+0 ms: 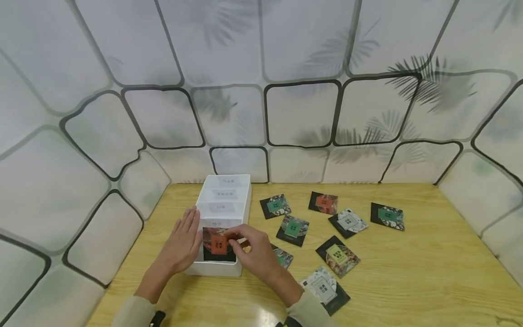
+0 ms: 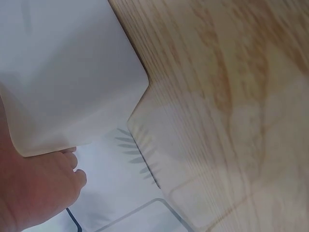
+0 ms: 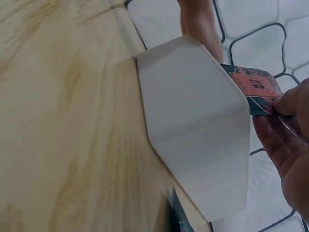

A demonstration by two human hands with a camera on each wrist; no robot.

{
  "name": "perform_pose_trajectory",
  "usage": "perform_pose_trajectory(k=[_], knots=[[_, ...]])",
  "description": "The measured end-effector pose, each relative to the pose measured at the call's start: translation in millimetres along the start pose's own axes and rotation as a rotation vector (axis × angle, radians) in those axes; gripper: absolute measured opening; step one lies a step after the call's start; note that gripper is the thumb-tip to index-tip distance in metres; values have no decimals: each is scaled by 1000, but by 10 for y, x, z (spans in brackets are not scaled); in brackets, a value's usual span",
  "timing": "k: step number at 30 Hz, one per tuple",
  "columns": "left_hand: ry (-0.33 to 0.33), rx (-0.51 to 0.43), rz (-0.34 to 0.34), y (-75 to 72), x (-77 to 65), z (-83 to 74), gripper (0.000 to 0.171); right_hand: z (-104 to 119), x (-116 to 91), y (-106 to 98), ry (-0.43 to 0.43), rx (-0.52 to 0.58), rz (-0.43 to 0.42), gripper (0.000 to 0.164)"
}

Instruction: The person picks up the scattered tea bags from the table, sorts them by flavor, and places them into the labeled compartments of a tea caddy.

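A white divided box (image 1: pixel 246 204) stands on the table, with labels on its compartment walls. My right hand (image 1: pixel 257 252) pinches the right edge of a square black packet with a red label (image 1: pixel 218 245) over the nearest compartment. In the right wrist view, thumb and fingers grip that packet (image 3: pixel 253 84) just above the box rim. My left hand (image 1: pixel 184 240) lies with straight fingers along the box's left side. The left wrist view shows this hand (image 2: pixel 43 188) against the box wall (image 2: pixel 72 87), its fingers partly hidden behind it.
Several square packets lie scattered right of the box, among them a green-labelled one (image 1: pixel 293 228), a red-labelled one (image 1: pixel 323 202), a yellow-labelled one (image 1: pixel 337 255) and a white-labelled one (image 1: pixel 324 289). One packet (image 1: pixel 282 256) is partly behind my right hand. Patterned walls surround the wooden table (image 1: pixel 429 272).
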State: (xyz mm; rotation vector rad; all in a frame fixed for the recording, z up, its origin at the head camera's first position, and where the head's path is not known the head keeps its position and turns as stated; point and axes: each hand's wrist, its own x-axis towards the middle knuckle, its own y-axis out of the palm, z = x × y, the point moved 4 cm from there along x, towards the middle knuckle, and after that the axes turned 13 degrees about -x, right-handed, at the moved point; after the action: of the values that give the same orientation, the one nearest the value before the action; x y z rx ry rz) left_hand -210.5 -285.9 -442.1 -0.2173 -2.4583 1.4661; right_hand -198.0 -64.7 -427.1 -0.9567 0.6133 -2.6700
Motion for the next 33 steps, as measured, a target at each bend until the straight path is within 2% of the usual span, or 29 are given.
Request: perform_pose_trajectory(k=[7, 17, 28, 33], knots=[[-5, 4, 9, 15, 9, 9, 58, -42, -88, 52, -7, -18, 48, 21], [1, -6, 0, 24, 16, 17, 58, -62, -119, 42, -132, -72, -12, 22], [-2, -8, -2, 8, 22, 12, 58, -72, -115, -84, -86, -72, 14, 20], [-3, -19, 2, 2, 11, 2, 58, -138, -166, -200, -19, -123, 102, 23]])
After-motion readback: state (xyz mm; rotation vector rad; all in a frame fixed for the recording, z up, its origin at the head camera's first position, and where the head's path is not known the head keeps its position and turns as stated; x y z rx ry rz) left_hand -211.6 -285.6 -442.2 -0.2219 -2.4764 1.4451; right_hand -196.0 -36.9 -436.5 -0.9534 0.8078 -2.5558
